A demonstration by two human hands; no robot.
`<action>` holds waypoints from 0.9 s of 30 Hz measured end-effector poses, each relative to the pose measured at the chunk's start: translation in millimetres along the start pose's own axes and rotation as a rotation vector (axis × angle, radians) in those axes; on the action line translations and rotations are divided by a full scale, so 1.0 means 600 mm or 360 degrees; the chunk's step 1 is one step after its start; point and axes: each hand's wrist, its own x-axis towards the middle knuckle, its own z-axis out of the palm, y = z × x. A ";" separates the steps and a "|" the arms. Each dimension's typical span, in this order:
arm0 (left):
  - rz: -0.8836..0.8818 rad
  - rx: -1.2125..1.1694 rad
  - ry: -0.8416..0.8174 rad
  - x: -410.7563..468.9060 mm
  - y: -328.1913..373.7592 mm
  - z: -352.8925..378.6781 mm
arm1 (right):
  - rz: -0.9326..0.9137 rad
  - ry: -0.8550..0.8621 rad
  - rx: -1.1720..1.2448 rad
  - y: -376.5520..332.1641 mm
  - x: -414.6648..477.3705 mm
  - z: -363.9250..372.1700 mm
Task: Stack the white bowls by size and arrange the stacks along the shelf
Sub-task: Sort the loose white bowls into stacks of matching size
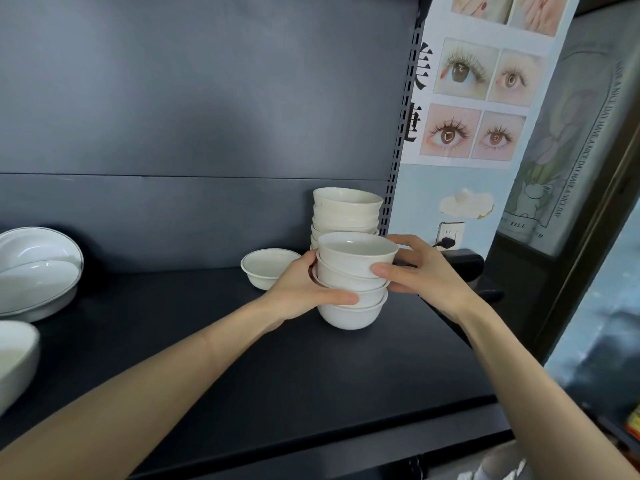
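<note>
Forearms, near, reaching in. Left hand [304,289] and right hand [422,271]: grip curled round short stack [353,306] of small bowls, low on the shelf [242,358], right end. Taller stack [346,209] just behind, apparently done. Seemingly left to sort: lone bowl [266,268] beside; large bowls [38,271] far left.

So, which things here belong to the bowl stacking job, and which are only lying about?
Job: front stack held by left hand and right hand; back stack; single small bowl; large bowls; shelf.
Lying about: eye poster; wall socket.
</note>
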 end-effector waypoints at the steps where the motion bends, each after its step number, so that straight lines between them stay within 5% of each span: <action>1: -0.0006 0.0009 -0.0012 0.001 0.001 -0.001 | -0.0002 0.0014 0.0021 0.001 0.000 0.002; 15: 0.0002 0.0020 -0.0010 -0.005 -0.004 0.000 | -0.0130 0.0172 0.0111 0.024 0.002 0.011; 27: -0.0094 0.0047 -0.0058 -0.015 -0.016 0.003 | 0.0059 -0.0135 -0.0019 0.021 -0.004 0.005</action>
